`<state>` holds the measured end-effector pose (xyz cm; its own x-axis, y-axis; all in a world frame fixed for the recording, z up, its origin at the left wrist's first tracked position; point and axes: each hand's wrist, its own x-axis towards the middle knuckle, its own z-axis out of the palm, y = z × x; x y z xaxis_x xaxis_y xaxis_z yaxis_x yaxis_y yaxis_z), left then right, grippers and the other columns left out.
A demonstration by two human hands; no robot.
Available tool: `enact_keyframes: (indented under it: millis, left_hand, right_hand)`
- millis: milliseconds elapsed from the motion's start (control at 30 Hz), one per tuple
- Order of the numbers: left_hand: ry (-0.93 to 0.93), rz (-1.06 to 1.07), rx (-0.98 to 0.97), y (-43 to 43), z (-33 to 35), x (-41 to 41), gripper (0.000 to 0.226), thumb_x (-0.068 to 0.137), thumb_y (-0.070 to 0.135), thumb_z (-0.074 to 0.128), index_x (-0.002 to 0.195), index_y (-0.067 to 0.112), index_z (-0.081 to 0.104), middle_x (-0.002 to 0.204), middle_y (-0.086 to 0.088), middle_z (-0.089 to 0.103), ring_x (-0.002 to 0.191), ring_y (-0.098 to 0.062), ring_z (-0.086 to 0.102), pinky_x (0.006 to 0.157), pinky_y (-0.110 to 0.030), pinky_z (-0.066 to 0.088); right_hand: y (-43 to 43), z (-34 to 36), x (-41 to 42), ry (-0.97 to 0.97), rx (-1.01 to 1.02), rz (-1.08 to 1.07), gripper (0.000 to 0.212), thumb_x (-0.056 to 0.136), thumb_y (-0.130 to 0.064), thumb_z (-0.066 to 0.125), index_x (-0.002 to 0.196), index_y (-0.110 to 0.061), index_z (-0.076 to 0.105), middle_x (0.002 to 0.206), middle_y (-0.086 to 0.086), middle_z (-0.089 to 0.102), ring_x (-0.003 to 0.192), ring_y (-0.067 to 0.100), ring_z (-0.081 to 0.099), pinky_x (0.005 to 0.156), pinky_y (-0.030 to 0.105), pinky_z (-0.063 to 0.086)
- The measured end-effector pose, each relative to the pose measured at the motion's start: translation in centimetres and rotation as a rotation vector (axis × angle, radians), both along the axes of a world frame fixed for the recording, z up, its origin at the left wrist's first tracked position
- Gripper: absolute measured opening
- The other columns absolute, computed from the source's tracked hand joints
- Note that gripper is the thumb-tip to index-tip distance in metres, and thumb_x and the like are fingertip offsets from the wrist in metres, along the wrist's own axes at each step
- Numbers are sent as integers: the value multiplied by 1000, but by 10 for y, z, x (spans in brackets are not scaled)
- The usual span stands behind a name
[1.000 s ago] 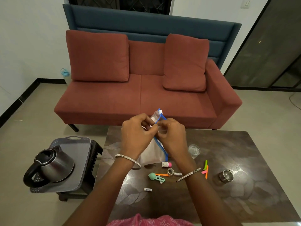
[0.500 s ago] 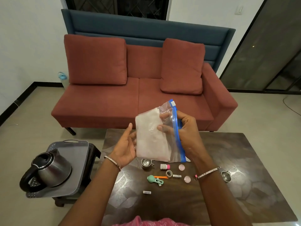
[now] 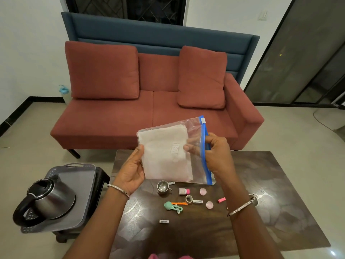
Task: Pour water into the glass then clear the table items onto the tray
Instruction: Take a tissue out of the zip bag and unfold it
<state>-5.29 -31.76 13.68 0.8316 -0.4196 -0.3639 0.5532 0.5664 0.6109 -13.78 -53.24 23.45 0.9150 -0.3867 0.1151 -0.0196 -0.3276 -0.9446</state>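
Now both hands hold bag [image 3: 168,156]: right hand [image 3: 217,154] pinches zipper edge, left hand [image 3: 131,172] supports side; lower flat onto tray [image 3: 82,176], beside kettle [image 3: 50,200].

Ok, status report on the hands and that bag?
Both hands, left and right, hold zip bag above table. Kettle on tray. Small items uncleared.

A rust-red sofa [image 3: 149,101] with two loose back cushions [image 3: 102,71] stood against a blue-grey padded panel [image 3: 160,34]. Above the panel, a dark window [image 3: 128,8] carried a diamond-pattern grille. The walls [image 3: 28,43] were white, edged with black skirting [image 3: 16,113]. The floor [image 3: 289,137] was pale beige tile. Dark glazed sliding doors [image 3: 308,58] occupied the right side. A light switch [image 3: 263,15] was mounted beside them.
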Motion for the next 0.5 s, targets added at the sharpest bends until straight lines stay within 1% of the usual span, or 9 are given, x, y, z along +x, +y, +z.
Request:
enact_keyframes:
  millis: [133,167,300,433,500]
  left_hand:
    - [-18,-1,7,-1,-4,-2,43,94,32,57,134,17,56,134,-10,61,124,-27,57,94,-54,51]
    - [-24,-3,4,-1,-5,-3,44,94,32,58,135,17,56,134,-10,60,126,-27,56,95,-55,50]
    - [-48,0,-6,0,-5,-4,47,93,32,58,137,16,53,136,-11,59,129,-27,53,101,-59,43]
    - [-48,8,1,-1,-3,-4,46,94,30,57,137,15,53,136,-10,59,128,-27,53,105,-58,40]
    - [-41,8,8,-2,-3,-3,46,94,30,57,137,14,53,135,-10,60,127,-27,55,103,-58,42]
  right_hand:
    - [3,-3,-3,43,81,-6,32,54,-44,90,77,-24,81,90,-6,76,85,12,72,74,26,59]
    - [4,-3,-4,55,102,-1,31,54,-44,90,76,-24,81,90,-5,77,84,12,73,73,25,59]
    - [4,-4,-3,94,148,26,22,56,-40,91,71,-27,81,83,-9,78,79,6,74,67,15,55]
    - [5,-4,-2,99,181,4,26,57,-35,92,74,-19,81,83,-6,79,77,9,75,66,18,57]
    - [5,-3,-2,102,208,11,25,60,-32,91,77,-17,81,83,-3,79,78,11,75,67,20,58]
